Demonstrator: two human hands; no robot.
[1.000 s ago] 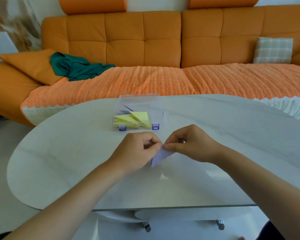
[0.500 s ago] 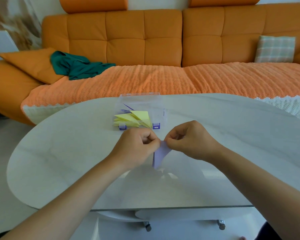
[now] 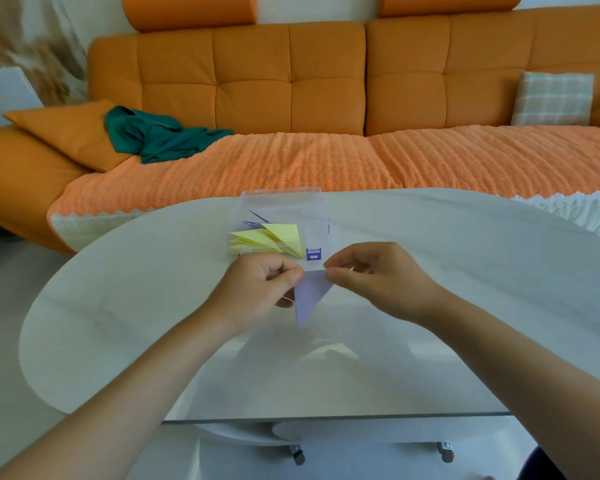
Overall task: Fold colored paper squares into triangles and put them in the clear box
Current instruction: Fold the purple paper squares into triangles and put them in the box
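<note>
Now I'm pinching the pale lilac paper triangle [image 3: 310, 296] by its two upper corners: my left hand [image 3: 260, 289] is curling round one corner with thumb and forefinger, and my right hand [image 3: 378, 282] is nipping the other. Both hands are grasping the paper and nothing else. It is hanging point-down between them, above the white oval table [image 3: 118, 306] and clear of its surface.

I judge that I'm finishing the fold. To do it well, I'm wanting the layered edges matched at both corners before I press. One hand should be anchoring its corner while the other thumb is running along the fold, so that it lies flat. Then it is going forward into the clear plastic box [image 3: 281, 194] just beyond my knuckles, where the yellow folded triangles [image 3: 267, 239] are already lying.

My curled left fingers are covering their corner, so I cannot tell whether the layers are lining up there or how many folds the paper has. Only the right blue latch [image 3: 313, 253] is showing. A few purple slivers are peeking from behind the yellow pile. The box's transparent walls are hard to trace, and the picture is slightly blurred.
</note>
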